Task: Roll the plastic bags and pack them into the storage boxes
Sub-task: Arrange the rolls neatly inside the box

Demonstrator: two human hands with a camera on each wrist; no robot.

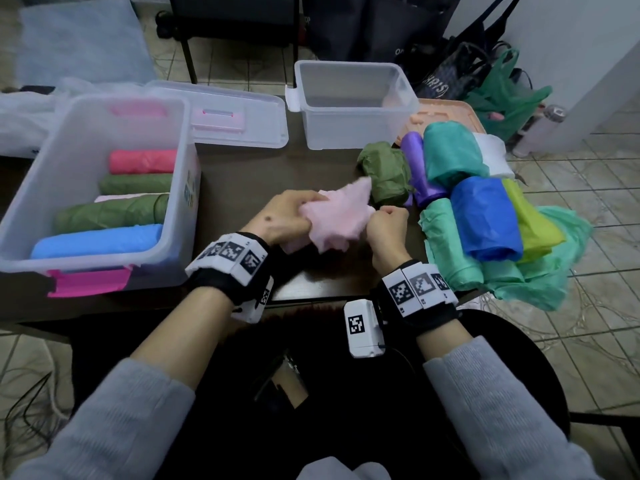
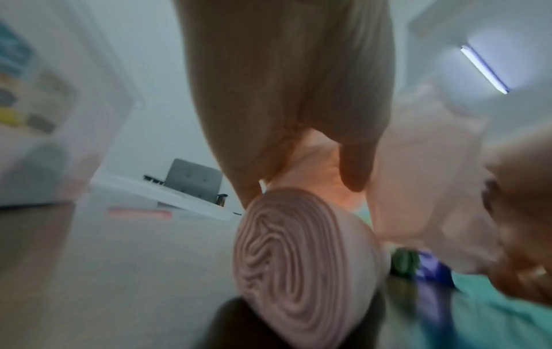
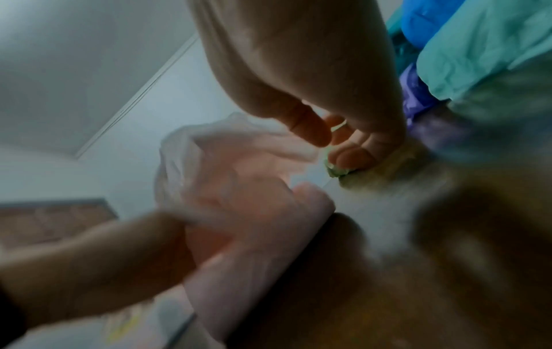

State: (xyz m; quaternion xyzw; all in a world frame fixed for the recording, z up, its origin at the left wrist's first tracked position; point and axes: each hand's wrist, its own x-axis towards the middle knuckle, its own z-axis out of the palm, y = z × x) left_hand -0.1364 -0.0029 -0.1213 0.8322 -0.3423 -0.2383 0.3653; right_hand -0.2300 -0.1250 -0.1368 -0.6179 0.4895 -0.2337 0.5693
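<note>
A pale pink plastic bag is held just above the dark table, between both hands. My left hand grips its rolled part, whose spiral end shows in the left wrist view under that hand. My right hand is curled and pinches the loose, crumpled edge. In the blurred right wrist view its fingers close on the thin pink film. The clear storage box at the left has pink latches and holds several rolled bags in pink, green and blue. At the back stands a second clear box, empty.
The first box's lid lies flat behind it. To the right of my hands lies a pile of bags: olive green, purple, teal, blue, yellow-green. Mint bags hang over the table's right edge.
</note>
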